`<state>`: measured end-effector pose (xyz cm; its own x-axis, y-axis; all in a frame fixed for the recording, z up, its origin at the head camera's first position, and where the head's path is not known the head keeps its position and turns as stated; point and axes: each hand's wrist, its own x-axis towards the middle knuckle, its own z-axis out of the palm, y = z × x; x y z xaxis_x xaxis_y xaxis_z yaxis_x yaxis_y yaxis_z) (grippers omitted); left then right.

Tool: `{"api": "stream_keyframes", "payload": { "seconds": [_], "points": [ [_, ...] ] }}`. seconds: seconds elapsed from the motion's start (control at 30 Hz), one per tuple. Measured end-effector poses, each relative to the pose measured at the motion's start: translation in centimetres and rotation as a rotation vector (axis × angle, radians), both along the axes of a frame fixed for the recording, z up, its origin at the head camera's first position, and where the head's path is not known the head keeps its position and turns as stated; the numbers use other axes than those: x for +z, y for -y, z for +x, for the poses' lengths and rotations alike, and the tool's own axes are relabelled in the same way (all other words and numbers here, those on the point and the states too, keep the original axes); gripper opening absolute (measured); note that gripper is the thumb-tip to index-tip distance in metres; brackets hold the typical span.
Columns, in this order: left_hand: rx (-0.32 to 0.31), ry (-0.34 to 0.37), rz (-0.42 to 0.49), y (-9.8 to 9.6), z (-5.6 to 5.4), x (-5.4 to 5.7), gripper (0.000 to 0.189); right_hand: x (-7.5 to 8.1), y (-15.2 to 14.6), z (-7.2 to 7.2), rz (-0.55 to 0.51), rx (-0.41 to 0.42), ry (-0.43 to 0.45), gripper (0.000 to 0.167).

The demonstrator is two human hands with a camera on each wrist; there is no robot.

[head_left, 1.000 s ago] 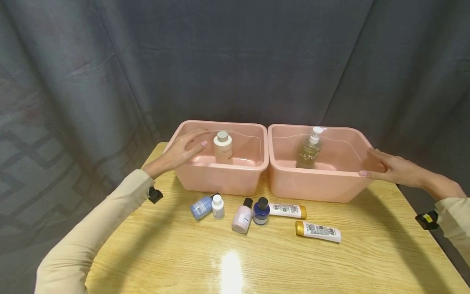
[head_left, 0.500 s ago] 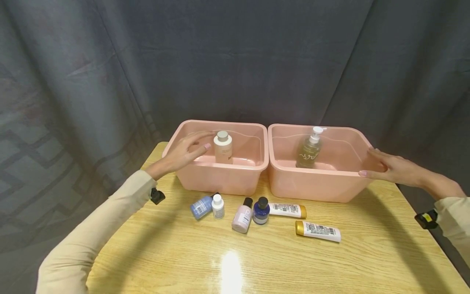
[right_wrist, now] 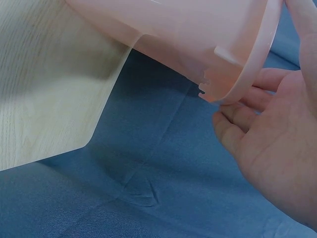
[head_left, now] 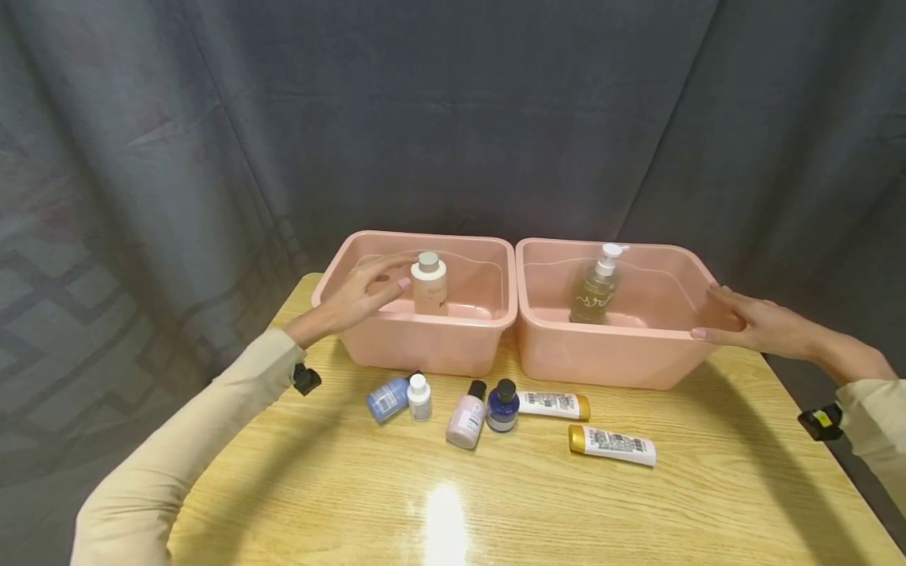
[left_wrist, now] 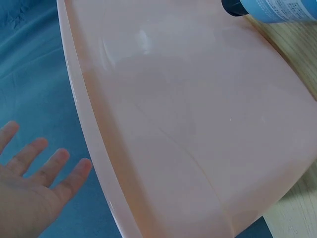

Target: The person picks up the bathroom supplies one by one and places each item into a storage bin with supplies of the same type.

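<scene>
Bins (head_left: 418, 346), two; bottles (head_left: 430, 292) inside, two

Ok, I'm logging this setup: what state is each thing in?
Left bin: upright, uncovered
Right bin: upright, uncovered
Tall white bottle: upright, capped
Pump bottle: upright
Light blue bottle: lying, capped
Small white bottle: standing, capped
Pale pink bottle: lying, capped
Dark blue bottle: standing, capped
Far tube: lying, capped
Near tube: lying, capped
Left hand: fingers extended over left bin
Right hand: fingers gripping right bin's rim
Curtain: hanging in folds
</scene>
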<state>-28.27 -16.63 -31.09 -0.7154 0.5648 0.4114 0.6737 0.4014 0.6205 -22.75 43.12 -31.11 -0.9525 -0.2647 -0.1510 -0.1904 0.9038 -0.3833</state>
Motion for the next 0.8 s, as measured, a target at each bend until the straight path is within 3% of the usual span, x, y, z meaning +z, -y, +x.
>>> {"api": "stream_keyframes", "payload": {
  "seconds": [0.57, 0.8],
  "points": [
    [-0.081, 0.032, 0.085, -0.67, 0.31, -0.28, 0.043, -0.04, 0.18, 0.07, 0.006, -0.006, 0.002, 0.098],
    [-0.074, 0.073, 0.068, -0.85, 0.45, -0.35, 0.046, -0.01, 0.07, 0.0, 0.002, 0.0, 0.006, 0.097]
  ]
}}
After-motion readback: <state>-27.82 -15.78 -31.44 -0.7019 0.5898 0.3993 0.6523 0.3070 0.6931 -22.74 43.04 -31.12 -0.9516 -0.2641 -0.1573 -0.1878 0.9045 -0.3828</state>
